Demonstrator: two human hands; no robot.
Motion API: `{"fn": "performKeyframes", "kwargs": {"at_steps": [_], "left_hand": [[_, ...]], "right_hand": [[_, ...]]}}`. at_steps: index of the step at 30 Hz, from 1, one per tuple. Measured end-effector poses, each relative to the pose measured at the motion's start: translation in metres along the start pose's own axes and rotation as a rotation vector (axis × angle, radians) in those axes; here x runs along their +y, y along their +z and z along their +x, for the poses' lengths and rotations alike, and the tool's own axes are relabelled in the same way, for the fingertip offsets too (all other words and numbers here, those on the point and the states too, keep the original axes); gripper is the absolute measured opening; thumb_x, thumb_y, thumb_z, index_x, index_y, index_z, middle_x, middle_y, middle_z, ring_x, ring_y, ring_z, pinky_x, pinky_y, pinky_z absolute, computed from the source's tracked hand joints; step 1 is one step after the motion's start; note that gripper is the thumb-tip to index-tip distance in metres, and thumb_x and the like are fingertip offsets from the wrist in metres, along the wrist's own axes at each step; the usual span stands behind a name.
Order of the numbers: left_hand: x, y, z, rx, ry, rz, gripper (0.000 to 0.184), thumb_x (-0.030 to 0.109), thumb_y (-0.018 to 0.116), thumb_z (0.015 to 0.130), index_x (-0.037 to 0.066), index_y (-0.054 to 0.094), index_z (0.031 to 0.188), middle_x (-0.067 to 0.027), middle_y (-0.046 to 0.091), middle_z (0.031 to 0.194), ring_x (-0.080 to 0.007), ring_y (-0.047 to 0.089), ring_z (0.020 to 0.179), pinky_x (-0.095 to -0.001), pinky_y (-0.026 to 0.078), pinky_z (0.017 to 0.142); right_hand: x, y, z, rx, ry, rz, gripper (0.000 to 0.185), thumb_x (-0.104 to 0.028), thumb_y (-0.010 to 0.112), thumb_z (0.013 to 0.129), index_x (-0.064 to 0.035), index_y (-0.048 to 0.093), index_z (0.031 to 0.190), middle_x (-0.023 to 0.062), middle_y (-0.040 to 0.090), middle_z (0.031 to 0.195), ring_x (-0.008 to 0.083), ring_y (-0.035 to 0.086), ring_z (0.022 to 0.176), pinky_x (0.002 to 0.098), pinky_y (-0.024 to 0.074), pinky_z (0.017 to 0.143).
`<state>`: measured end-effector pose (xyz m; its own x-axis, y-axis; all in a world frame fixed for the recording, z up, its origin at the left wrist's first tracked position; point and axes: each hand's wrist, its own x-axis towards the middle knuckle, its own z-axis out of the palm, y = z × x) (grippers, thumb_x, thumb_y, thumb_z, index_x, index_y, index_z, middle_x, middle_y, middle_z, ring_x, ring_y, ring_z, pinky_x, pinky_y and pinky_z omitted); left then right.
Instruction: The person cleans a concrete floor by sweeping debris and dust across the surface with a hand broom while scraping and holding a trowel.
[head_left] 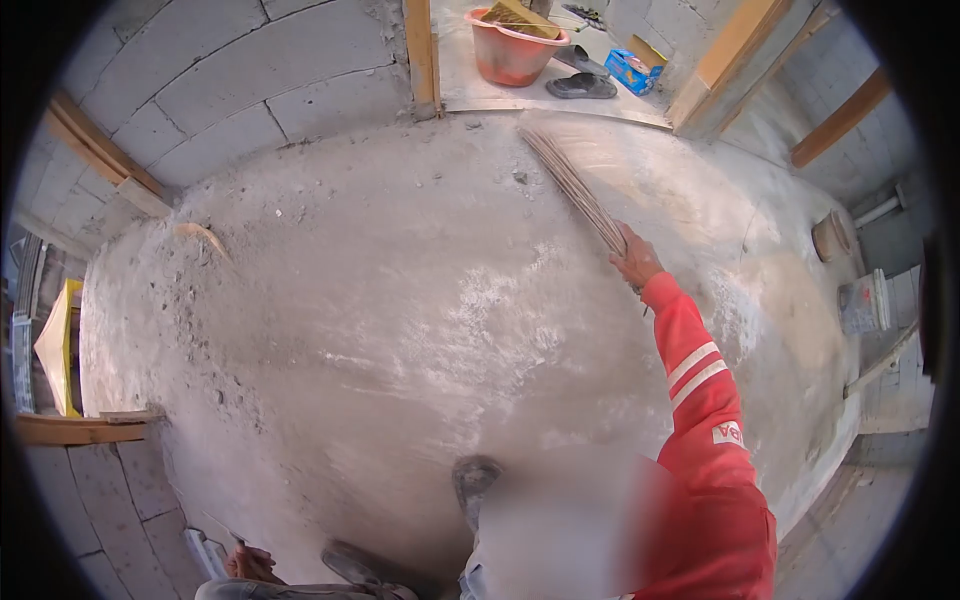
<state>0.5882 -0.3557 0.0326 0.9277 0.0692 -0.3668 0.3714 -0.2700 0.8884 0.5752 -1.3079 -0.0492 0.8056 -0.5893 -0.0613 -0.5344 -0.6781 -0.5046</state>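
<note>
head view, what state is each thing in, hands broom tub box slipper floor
right hand: closed around the broom
stick broom: held slanting, far tips at the floor near the doorway
left hand: fingers curled, grip unclear
pink tub: upright, something yellowish in it
blue box: open, flap up
dark slipper: off, on the floor
floor: dusty, grit scattered at left

Rough, matt concrete floor point(400, 230); glossy plastic basin point(510, 55); wooden posts point(421, 55).
</note>
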Motion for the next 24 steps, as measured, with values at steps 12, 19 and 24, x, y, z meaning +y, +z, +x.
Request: {"fn": "performKeyframes", "kwargs": {"at_steps": [12,19,24], "left_hand": [[0.283,-0.033,-0.025,0.556,0.51,-0.332,0.026,0.032,0.046,0.107,0.01,0.054,0.119,0.0,0.053,0.102,-0.0055,0.049,0.082,-0.0189,0.04,0.07],[0.261,0.07,-0.029,0.112,0.31,-0.51,0.022,0.033,0.048,0.107,0.013,0.05,0.097,0.0032,0.048,0.08,-0.0042,0.046,0.062,-0.0201,0.038,0.052],[0.273,0.084,-0.037,0.041,0.302,-0.625,0.032,0.035,0.048,0.107,0.015,0.04,0.083,0.0029,0.042,0.069,-0.0047,0.041,0.053,-0.0219,0.035,0.047]], "right_hand": [[0.106,0.07,-0.097,0.317,0.368,-0.078,0.07,-0.016,0.067,0.087,-0.0069,0.034,0.147,0.0296,0.063,0.114,0.0453,0.067,0.095,0.0508,0.0565,0.079],[-0.159,0.17,-0.103,0.024,0.119,0.057,0.076,-0.025,0.067,0.085,-0.009,0.031,0.15,0.0341,0.064,0.112,0.0533,0.06,0.106,0.056,0.0489,0.094],[-0.312,0.221,-0.098,-0.321,-0.114,0.125,0.077,-0.026,0.068,0.085,-0.0094,0.031,0.151,0.0321,0.064,0.116,0.0514,0.061,0.107,0.0537,0.0483,0.097]]}}
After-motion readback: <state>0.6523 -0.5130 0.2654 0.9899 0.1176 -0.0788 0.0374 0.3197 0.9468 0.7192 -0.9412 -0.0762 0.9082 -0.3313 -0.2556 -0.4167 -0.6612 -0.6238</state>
